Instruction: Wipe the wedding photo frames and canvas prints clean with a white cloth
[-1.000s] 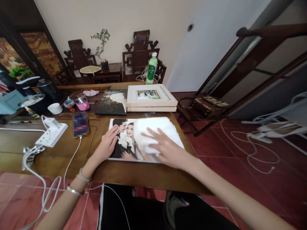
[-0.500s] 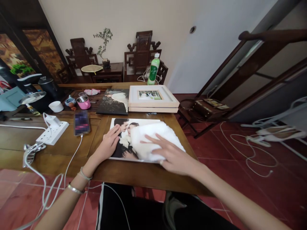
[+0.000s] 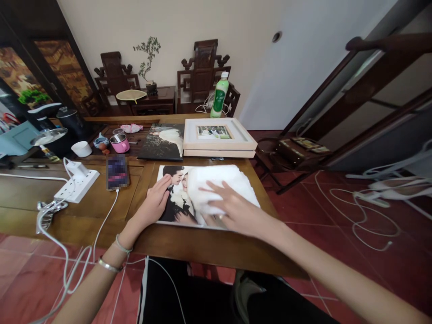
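Note:
A photo print [image 3: 173, 204] of a couple lies flat near the front edge of the wooden table [image 3: 202, 245]. A fluffy white cloth [image 3: 238, 182] covers its right part. My right hand [image 3: 232, 204] rests on the cloth with its fingers spread, pressing it against the print. On the print's left edge lies my left hand [image 3: 155, 200], flat with fingers stretched out and a bracelet and a bangle at the wrist. The print's right side is hidden beneath the cloth and my right hand.
Behind the print are framed pictures [image 3: 219, 141], a dark photo panel [image 3: 162, 141] and a green bottle [image 3: 219, 95]. To the left are a phone [image 3: 117, 172], a pink cup [image 3: 120, 144], a power strip [image 3: 77, 185] and white cables.
My right hand and the white cloth have shifted slightly up on the print, uncovering a bit more of its lower edge. My left hand stays at the left edge. The view has shifted slightly.

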A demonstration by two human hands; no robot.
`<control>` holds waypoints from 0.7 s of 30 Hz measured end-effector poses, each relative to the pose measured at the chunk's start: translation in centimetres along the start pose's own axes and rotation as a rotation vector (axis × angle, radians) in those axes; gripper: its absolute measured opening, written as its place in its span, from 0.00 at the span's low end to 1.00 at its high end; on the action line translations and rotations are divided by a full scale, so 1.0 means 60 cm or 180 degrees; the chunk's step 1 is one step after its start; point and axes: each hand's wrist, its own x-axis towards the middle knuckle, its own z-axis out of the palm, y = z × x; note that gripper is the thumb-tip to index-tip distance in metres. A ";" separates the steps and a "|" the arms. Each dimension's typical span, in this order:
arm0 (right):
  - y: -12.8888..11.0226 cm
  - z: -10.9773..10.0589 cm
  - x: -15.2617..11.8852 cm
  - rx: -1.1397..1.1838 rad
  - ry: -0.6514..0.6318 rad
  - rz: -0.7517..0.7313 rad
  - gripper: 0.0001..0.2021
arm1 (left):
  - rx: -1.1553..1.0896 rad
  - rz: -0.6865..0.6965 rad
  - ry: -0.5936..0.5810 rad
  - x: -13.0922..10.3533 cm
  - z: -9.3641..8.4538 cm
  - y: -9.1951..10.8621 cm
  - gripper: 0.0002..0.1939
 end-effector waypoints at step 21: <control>0.045 -0.004 0.087 -0.0170 0.0128 -0.0054 0.25 | 0.0042 0.0062 -0.0030 0.000 -0.001 -0.003 0.23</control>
